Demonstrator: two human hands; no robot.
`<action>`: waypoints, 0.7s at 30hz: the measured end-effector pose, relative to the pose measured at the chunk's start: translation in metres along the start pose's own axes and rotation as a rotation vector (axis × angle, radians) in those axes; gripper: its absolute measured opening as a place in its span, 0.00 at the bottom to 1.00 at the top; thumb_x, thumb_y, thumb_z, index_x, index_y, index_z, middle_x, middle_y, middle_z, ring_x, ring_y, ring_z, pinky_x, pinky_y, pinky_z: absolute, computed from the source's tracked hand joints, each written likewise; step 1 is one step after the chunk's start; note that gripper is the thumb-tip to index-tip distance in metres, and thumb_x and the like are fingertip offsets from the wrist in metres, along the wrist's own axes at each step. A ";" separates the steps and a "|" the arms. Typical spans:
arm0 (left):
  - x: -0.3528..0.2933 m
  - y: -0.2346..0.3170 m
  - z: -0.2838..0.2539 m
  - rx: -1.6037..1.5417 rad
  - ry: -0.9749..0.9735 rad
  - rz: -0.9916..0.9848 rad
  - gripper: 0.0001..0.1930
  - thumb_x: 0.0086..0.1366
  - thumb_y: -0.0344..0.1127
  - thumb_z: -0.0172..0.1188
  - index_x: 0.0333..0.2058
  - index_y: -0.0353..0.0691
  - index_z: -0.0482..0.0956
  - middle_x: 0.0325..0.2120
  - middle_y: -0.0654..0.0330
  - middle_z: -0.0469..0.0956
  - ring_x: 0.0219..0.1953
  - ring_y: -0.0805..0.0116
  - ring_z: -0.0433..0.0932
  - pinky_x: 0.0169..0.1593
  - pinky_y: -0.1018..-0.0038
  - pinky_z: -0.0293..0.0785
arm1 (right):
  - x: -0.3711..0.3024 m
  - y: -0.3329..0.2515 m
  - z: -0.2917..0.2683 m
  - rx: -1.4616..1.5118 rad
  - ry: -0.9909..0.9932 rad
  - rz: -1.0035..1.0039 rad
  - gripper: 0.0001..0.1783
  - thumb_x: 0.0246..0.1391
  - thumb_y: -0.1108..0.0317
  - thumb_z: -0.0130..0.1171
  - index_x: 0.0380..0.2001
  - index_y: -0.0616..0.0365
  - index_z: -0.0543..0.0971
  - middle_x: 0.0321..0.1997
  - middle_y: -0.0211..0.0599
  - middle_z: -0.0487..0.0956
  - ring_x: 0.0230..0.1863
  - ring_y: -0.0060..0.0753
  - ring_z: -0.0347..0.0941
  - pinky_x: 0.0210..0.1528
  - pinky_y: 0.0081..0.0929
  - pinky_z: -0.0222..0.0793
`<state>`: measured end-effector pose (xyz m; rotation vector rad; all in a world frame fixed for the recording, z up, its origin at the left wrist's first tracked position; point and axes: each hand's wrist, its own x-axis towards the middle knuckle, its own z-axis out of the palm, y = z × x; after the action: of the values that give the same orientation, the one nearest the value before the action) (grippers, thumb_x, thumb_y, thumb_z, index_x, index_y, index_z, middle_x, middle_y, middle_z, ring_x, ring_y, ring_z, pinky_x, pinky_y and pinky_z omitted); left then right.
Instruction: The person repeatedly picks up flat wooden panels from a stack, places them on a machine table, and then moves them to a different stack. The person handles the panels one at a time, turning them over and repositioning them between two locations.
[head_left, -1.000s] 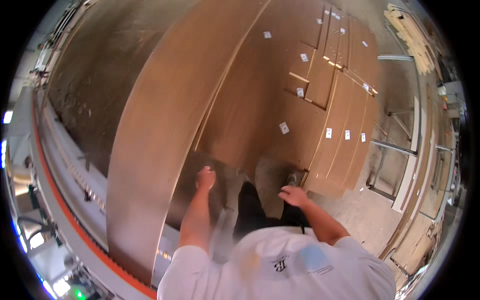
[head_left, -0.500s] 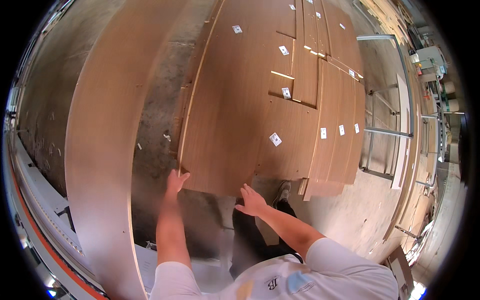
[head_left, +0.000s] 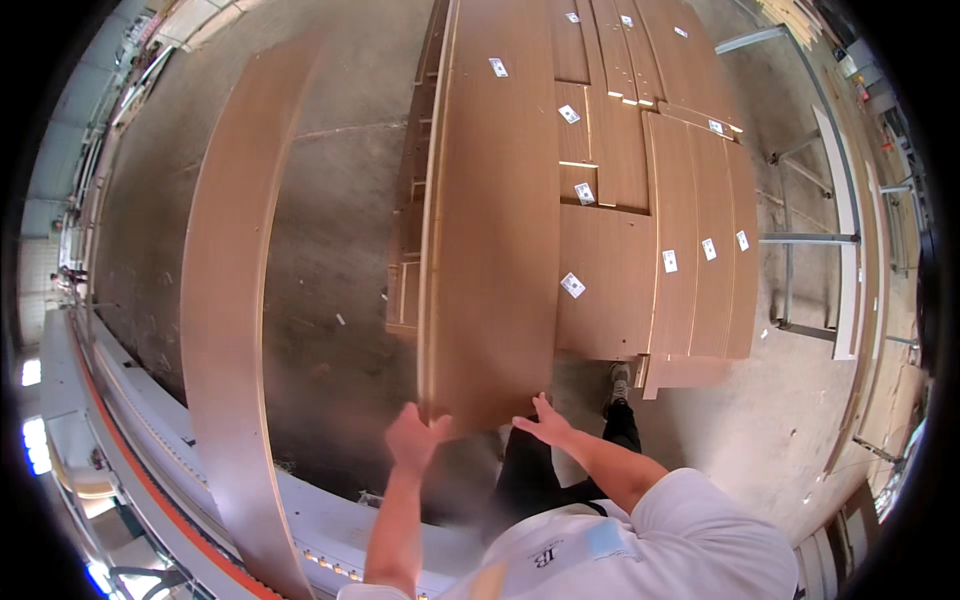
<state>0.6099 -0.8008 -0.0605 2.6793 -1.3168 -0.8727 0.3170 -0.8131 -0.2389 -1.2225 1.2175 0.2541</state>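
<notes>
A long brown wood-grain board (head_left: 490,220) lies lengthwise before me, its near end sticking out past the panels beside it. At its near left corner, my left hand (head_left: 412,440) is closed round the edge, thumb toward the top. My right hand (head_left: 550,425) grips the near right corner, its thumb by the end edge; part of its fingers is hidden. Under and right of the board is a stack of brown panels (head_left: 605,275), several with small white labels (head_left: 572,285). More panels (head_left: 405,255) show below its left edge.
Farther left, a second long brown board (head_left: 225,250) rests across a white machine bed with an orange-red strip (head_left: 130,460). Concrete floor (head_left: 330,250) lies between. A grey metal frame (head_left: 800,238) stands to the right, with long boards (head_left: 850,400) beyond. My shoe (head_left: 618,378) is beside the stack.
The long board has shifted toward me and now stands apart from the neighbouring panels, its right edge showing. My right hand has come onto its corner. My view has turned somewhat left.
</notes>
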 end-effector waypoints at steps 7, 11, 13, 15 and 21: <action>-0.100 0.093 0.035 -0.083 0.066 0.332 0.23 0.56 0.47 0.72 0.39 0.36 0.73 0.38 0.45 0.77 0.41 0.42 0.78 0.43 0.56 0.76 | 0.002 0.030 -0.041 0.352 -0.126 0.048 0.55 0.63 0.26 0.40 0.68 0.71 0.62 0.69 0.56 0.69 0.71 0.50 0.63 0.72 0.38 0.54; -0.137 0.150 0.078 -0.355 -0.070 0.422 0.30 0.58 0.46 0.70 0.50 0.32 0.68 0.54 0.44 0.70 0.53 0.44 0.74 0.54 0.58 0.74 | -0.021 0.045 -0.068 0.607 -0.273 0.111 0.50 0.63 0.23 0.36 0.67 0.57 0.69 0.69 0.40 0.72 0.72 0.41 0.64 0.69 0.47 0.56; -0.154 0.184 0.100 -0.538 -0.147 0.427 0.34 0.60 0.46 0.69 0.56 0.31 0.65 0.59 0.44 0.66 0.58 0.45 0.71 0.59 0.58 0.71 | -0.038 0.066 -0.096 0.717 -0.322 0.097 0.49 0.63 0.23 0.37 0.66 0.55 0.71 0.68 0.37 0.73 0.71 0.40 0.65 0.68 0.49 0.57; -0.173 0.216 0.127 -0.498 -0.166 0.428 0.40 0.61 0.48 0.69 0.63 0.32 0.60 0.66 0.42 0.59 0.65 0.45 0.63 0.67 0.56 0.62 | -0.061 0.093 -0.126 0.809 -0.274 0.082 0.47 0.63 0.24 0.37 0.65 0.54 0.73 0.66 0.36 0.75 0.68 0.40 0.68 0.66 0.49 0.59; -0.207 0.257 0.299 -0.308 -0.204 0.425 0.45 0.61 0.60 0.66 0.65 0.31 0.61 0.66 0.38 0.60 0.69 0.42 0.59 0.71 0.55 0.55 | -0.098 0.305 -0.216 1.041 0.333 0.208 0.40 0.66 0.32 0.42 0.60 0.58 0.76 0.59 0.40 0.81 0.50 0.35 0.79 0.51 0.38 0.69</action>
<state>0.1758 -0.7499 -0.1473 2.0205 -1.5582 -1.1912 -0.0639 -0.8240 -0.3020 -0.2278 1.4694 -0.4219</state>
